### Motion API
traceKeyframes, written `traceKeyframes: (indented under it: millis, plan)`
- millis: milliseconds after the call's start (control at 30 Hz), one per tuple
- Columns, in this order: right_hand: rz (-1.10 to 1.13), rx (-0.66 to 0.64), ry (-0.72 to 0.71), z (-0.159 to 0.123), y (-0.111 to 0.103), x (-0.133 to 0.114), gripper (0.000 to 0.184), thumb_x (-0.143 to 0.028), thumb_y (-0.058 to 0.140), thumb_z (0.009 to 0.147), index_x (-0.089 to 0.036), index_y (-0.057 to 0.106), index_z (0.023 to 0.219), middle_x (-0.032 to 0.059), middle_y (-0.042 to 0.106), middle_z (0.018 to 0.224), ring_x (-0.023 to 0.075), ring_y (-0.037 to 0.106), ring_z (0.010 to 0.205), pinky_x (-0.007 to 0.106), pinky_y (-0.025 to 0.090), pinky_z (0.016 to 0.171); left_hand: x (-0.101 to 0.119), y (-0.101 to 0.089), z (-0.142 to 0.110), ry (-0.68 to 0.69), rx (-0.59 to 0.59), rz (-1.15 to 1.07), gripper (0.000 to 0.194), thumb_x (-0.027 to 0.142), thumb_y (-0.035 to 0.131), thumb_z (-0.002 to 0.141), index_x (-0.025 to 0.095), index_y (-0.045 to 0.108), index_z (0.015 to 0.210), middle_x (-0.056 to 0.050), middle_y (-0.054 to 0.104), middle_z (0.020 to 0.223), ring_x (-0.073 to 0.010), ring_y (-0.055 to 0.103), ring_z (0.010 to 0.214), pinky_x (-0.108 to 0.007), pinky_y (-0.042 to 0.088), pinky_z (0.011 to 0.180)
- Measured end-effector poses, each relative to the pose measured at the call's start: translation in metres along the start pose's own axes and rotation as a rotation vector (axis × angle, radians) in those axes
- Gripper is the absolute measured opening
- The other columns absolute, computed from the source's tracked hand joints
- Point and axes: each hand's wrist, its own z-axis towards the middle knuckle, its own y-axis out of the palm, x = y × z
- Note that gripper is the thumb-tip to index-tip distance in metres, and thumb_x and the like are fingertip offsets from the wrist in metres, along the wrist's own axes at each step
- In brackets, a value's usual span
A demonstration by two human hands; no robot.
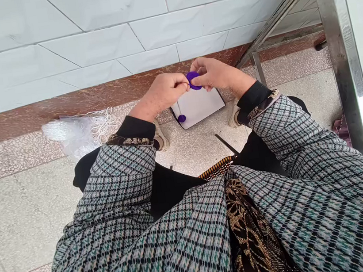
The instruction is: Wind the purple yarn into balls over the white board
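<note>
My left hand [167,94] and my right hand [215,72] meet in front of me, and their fingertips pinch a purple plastic ring [193,81] from both sides. Part of the ring is hidden by my fingers. Below them, a white board [201,106] rests tilted on my lap or knees. A smaller purple piece [182,118] lies at its lower left corner, and a thin white thread seems to run up from it towards my left hand.
A clear plastic bag [65,132] and a tangle of white cord [106,123] lie on the floor to the left. A black rod [226,143] is near my feet. A steel frame [336,44] stands at the right, before a tiled wall.
</note>
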Motion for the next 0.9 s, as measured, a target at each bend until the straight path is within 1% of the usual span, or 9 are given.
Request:
traceKeyframes:
  millis: [133,233,367,467,600,667,733,800,900]
  plan:
    - [-0.019,-0.226,0.026,-0.004,-0.004,0.003,0.035,0.0,0.09,0.081,-0.022,0.065,0.09,-0.0048,0.065,0.074,0.0104,0.053,0.057,0.021,0.044,0.05,-0.006,-0.013,0.001,-0.021,0.067,-0.011,0.015,0.03,0.06,0.097,0.022,0.069,0.088,-0.004,0.07,0.084,-0.0228,0.064,0.092,-0.036,0.051,0.087]
    - [0.108,-0.27,0.043,-0.014,-0.003,-0.007,0.033,0.003,0.086,0.082,-0.022,0.066,0.091,-0.0045,0.068,0.078,0.0096,0.056,0.059,0.02,0.048,0.054,-0.009,-0.014,0.003,-0.06,0.082,-0.028,0.014,0.031,0.061,0.1,0.025,0.065,0.089,-0.001,0.067,0.082,-0.0197,0.056,0.09,-0.035,0.05,0.09]
    - [0.389,-0.126,0.032,-0.022,0.0,-0.022,0.032,0.007,0.068,0.098,-0.023,0.062,0.097,-0.0059,0.069,0.081,0.0072,0.057,0.057,0.018,0.054,0.061,-0.011,-0.002,0.006,-0.062,0.063,-0.037,0.022,0.04,0.061,0.102,0.023,0.066,0.09,0.0,0.064,0.081,-0.0188,0.053,0.087,-0.035,0.047,0.086]
    - [0.491,0.061,-0.005,-0.018,0.003,-0.025,0.029,-0.001,0.067,0.106,-0.026,0.054,0.1,-0.0071,0.066,0.081,0.008,0.058,0.059,0.017,0.057,0.065,-0.007,0.009,0.005,0.026,-0.076,-0.031,0.022,0.038,0.061,0.096,0.02,0.068,0.086,-0.001,0.061,0.077,-0.0187,0.054,0.079,-0.035,0.043,0.078]
    - [0.225,0.2,0.037,-0.007,0.004,-0.016,0.032,0.004,0.068,0.1,-0.025,0.054,0.103,-0.0071,0.065,0.085,0.0068,0.056,0.058,0.018,0.051,0.058,0.004,0.006,-0.002,0.065,-0.197,-0.07,0.016,0.033,0.061,0.089,0.021,0.07,0.084,0.0,0.06,0.073,-0.0171,0.05,0.071,-0.035,0.04,0.073]
    - [-0.042,0.073,0.066,-0.006,0.003,-0.011,0.034,0.008,0.071,0.092,-0.023,0.059,0.098,-0.0054,0.064,0.081,0.0088,0.056,0.058,0.022,0.047,0.055,0.007,-0.003,-0.004,0.053,-0.148,-0.102,0.015,0.032,0.061,0.089,0.021,0.07,0.084,-0.001,0.062,0.076,-0.0171,0.05,0.072,-0.036,0.039,0.073]
    - [-0.19,-0.154,0.047,-0.007,0.0,-0.008,0.032,0.008,0.078,0.085,-0.021,0.066,0.091,-0.0033,0.065,0.075,0.0122,0.059,0.062,0.024,0.048,0.057,0.005,-0.012,-0.004,0.04,-0.07,-0.136,0.014,0.033,0.062,0.09,0.022,0.069,0.085,-0.001,0.063,0.079,-0.0171,0.051,0.076,-0.037,0.039,0.075]
    - [-0.141,-0.321,-0.003,-0.012,-0.002,-0.008,0.03,0.007,0.082,0.082,-0.021,0.071,0.089,-0.0023,0.067,0.075,0.0139,0.063,0.068,0.024,0.05,0.062,0.001,-0.018,-0.003,0.013,-0.008,-0.152,0.017,0.036,0.065,0.094,0.022,0.067,0.085,0.0,0.061,0.079,-0.0166,0.048,0.081,-0.036,0.04,0.078]
    - [0.181,-0.324,-0.059,-0.02,-0.004,-0.013,0.027,0.005,0.076,0.089,-0.021,0.072,0.097,-0.0029,0.071,0.086,0.0099,0.062,0.069,0.02,0.054,0.069,-0.005,-0.017,0.001,-0.075,0.048,-0.147,0.025,0.042,0.067,0.1,0.023,0.065,0.085,0.002,0.055,0.072,-0.0156,0.042,0.083,-0.035,0.038,0.079]
